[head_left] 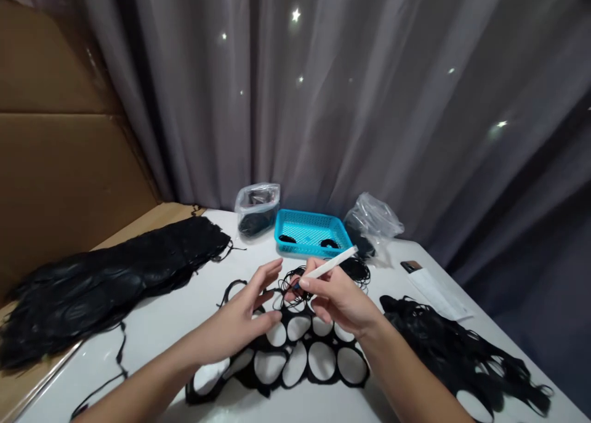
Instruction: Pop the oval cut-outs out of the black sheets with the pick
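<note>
A slim white pen-like tool slants up to the right in my right hand, whose fingers are closed around it. Its lower end is among thin black cords at my fingertips, too tangled to make out clearly. My left hand is open, thumb and fingers apart, just left of the cords. Beneath both hands lies a black piece with rows of large round holes, the white table showing through. My hands cover part of its upper rows.
A blue basket with black coils stands behind, between two clear plastic bags. A long black bundle lies left beside a cardboard box. More black holed material, a white packet and a phone-like object lie right.
</note>
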### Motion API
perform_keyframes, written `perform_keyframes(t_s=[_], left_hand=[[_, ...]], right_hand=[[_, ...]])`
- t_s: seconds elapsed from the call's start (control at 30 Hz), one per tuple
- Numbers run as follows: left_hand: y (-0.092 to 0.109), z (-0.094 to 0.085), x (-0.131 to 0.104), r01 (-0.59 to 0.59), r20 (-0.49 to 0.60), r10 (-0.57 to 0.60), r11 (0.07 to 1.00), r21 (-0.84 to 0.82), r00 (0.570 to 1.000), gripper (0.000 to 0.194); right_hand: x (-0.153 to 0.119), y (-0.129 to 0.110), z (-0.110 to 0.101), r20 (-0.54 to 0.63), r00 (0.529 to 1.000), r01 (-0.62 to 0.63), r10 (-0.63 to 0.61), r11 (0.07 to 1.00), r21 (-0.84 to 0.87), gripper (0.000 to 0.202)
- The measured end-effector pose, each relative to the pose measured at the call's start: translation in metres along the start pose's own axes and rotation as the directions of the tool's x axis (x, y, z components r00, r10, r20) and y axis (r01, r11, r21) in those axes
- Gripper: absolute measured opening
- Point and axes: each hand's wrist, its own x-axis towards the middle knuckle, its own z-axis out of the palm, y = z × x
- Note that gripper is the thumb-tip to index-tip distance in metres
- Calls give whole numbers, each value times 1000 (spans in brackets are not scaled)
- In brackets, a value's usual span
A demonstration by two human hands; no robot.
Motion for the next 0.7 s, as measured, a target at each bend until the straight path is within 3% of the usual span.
perform_keyframes(t_s=[0.1, 0.27, 0.47, 0.63, 0.7], left_hand=[[16, 4, 45, 3, 108, 28, 961, -275, 994, 70], [18, 14, 85, 31, 130, 32, 891, -453, 991, 65], [8, 19, 95, 231, 218, -127, 789, -570, 968, 67], [27, 4, 89, 185, 30, -229, 696, -694, 973, 55], [35, -2, 85, 187, 14, -254, 676, -712, 967, 56]], right_hand=[[-6, -12, -5, -20, 999, 45, -43, 996, 80, 42], [-9, -15, -17, 15, 999, 46, -48, 994, 103, 41], [-6, -19, -28, 76, 997, 7, -18, 989, 148, 40], [-8, -32, -44, 73, 997, -34, 20, 981, 192, 35], [-9, -36, -49, 65, 998, -20, 7, 979, 203, 34]])
